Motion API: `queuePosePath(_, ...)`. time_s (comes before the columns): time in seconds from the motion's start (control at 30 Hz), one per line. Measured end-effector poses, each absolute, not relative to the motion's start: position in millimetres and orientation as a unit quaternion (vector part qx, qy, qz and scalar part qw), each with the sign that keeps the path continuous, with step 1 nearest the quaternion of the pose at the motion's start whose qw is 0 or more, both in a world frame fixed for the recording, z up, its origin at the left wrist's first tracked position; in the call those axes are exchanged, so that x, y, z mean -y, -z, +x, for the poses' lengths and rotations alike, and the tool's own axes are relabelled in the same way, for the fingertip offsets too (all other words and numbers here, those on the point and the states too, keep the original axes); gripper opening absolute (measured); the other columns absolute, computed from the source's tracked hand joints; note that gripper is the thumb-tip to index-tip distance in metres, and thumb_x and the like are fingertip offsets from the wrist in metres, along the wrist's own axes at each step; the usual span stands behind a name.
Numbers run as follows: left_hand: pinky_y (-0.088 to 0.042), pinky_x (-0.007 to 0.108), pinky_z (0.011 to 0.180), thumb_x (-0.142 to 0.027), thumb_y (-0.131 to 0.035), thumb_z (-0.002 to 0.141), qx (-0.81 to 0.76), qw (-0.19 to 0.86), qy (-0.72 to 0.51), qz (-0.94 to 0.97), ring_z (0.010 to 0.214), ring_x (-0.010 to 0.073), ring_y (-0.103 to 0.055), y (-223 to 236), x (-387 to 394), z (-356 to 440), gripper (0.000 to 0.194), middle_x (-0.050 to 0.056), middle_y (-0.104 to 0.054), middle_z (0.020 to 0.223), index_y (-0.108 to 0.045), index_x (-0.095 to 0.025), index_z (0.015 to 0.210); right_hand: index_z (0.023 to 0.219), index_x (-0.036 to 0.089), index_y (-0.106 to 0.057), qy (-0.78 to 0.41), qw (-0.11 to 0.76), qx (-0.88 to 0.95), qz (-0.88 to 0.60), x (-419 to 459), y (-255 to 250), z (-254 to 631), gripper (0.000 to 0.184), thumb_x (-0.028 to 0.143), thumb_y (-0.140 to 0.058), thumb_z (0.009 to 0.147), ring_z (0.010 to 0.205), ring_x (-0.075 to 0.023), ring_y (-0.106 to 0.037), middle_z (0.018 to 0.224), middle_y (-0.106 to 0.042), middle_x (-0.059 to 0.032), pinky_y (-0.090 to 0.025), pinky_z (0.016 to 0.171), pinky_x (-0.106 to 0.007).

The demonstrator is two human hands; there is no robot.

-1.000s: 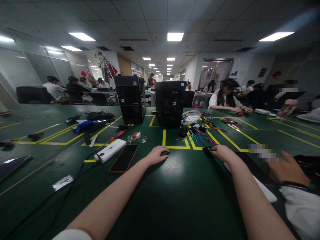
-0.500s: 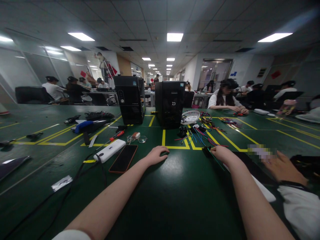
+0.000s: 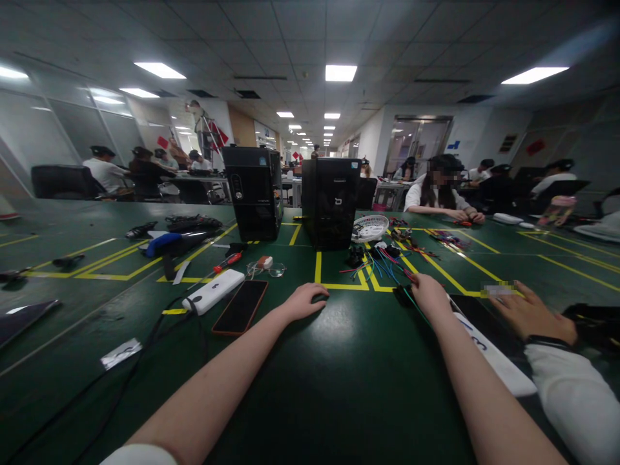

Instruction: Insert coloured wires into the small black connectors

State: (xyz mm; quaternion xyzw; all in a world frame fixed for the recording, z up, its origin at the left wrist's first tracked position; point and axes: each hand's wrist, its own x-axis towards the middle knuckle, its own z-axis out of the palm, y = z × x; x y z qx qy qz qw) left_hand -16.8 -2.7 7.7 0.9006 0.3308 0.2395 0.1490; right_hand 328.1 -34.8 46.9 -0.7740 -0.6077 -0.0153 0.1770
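Note:
My left hand point(image 3: 305, 302) rests on the green table point(image 3: 329, 374), fingers loosely bent, thumb apart, nothing in it. Farther right, my right hand point(image 3: 431, 296) has its fingers closed at the near end of a bundle of thin coloured wires point(image 3: 382, 261); the grip is partly hidden by the hand. Beside those fingertips lies a small black connector point(image 3: 402, 296) with a green wire running under the hand. A black phone with an orange edge point(image 3: 241, 307) and a white power bank point(image 3: 216, 290) lie left of my left hand.
Two black computer towers point(image 3: 252, 194) point(image 3: 332, 203) stand ahead. Nearby are a white basket point(image 3: 371, 227), glasses point(image 3: 274, 270) and a red screwdriver point(image 3: 227, 261). At right are another person's hand point(image 3: 537, 313) and a white power bank point(image 3: 498, 358). A black cable point(image 3: 150, 336) crosses the left side.
My right hand has shifted slightly away from me, from the black connector toward the wires. The other person's hand has moved left. My left hand stays in place.

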Motion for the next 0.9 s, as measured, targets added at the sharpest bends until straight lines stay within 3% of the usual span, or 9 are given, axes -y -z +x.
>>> queuePosePath(0.23, -0.037, 0.036, 0.095, -0.030, -0.053, 0.080, -0.325, 0.147, -0.243, 0.902, 0.106, 0.0208, -0.051, -7, 2, -18, 0.026, 0.005, -0.059, 0.111, -0.060, -0.021, 0.103, 0.090, 0.019, -0.064, 0.043, 0.146, 0.631, -0.760, 35, -42, 330, 0.029, 0.023, -0.038, 0.079, 0.091, -0.0247, -0.054, 0.099, -0.058, -0.0142, -0.038, 0.077, -0.032)
queuePosePath(0.63, -0.037, 0.036, 0.096, -0.030, -0.053, 0.081, -0.331, 0.149, -0.236, 0.901, 0.107, 0.0204, -0.050, -7, 2, -18, 0.026, 0.004, -0.059, 0.112, -0.060, -0.021, 0.104, 0.090, 0.013, -0.066, 0.056, 0.105, 0.616, -0.779, 34, -44, 325, 0.031, 0.018, -0.038, 0.079, 0.085, -0.0202, -0.054, 0.097, -0.059, -0.0155, -0.036, 0.070, -0.029)
queuePosePath(0.9, -0.037, 0.035, 0.096, -0.030, -0.052, 0.080, -0.331, 0.152, -0.237, 0.901, 0.107, 0.0205, -0.050, -8, 3, -18, 0.026, 0.004, -0.059, 0.112, -0.060, -0.021, 0.104, 0.081, 0.009, -0.068, 0.045, 0.054, 0.619, -0.782, 35, -46, 312, 0.045, 0.039, -0.035, 0.086, 0.079, -0.0202, -0.056, 0.089, -0.061, -0.0199, -0.034, 0.069, -0.030)
